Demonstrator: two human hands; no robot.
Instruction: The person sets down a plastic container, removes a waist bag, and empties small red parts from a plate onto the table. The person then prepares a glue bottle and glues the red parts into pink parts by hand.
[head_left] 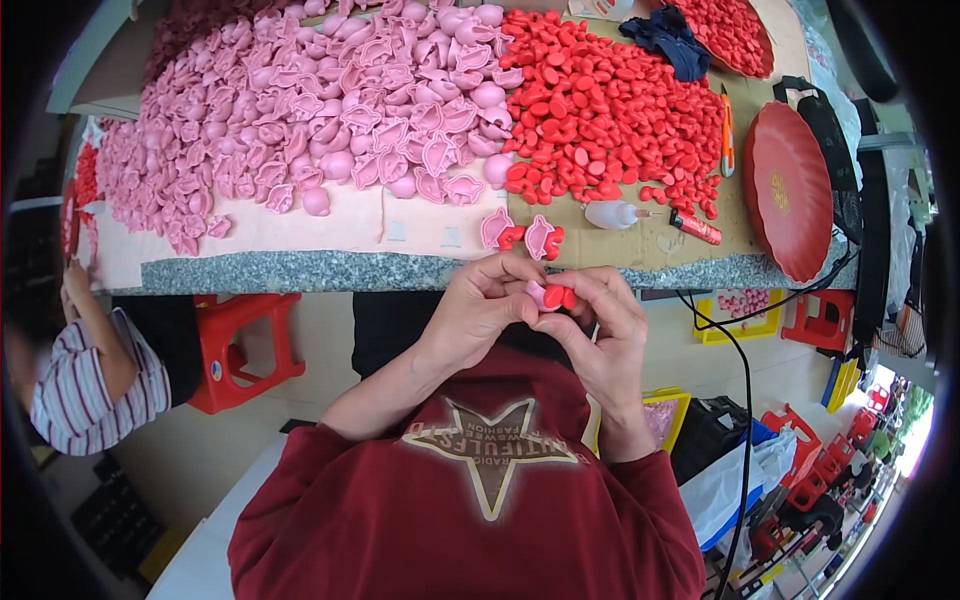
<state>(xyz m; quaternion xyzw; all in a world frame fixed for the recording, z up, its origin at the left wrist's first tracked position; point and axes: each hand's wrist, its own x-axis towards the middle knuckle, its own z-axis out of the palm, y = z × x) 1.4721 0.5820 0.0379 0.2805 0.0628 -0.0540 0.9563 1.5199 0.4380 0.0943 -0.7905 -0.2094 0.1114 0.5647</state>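
Above the near edge of the table, my left hand pinches a small pink plastic shell piece between thumb and fingers. My right hand holds glossy red plastic pieces against it, and the fingertips of both hands nearly meet. Fingers partly cover where pink and red join. Just beyond lie two pink shells, a left one and a right one, each beside or joined to red pieces. A large heap of pink shells and a heap of red pieces spread behind them.
A needle-tipped clear bottle, a red tube, an orange cutter and a red scalloped dish lie to the right. A dark cloth sits farther back. A person in a striped shirt and a red stool are left.
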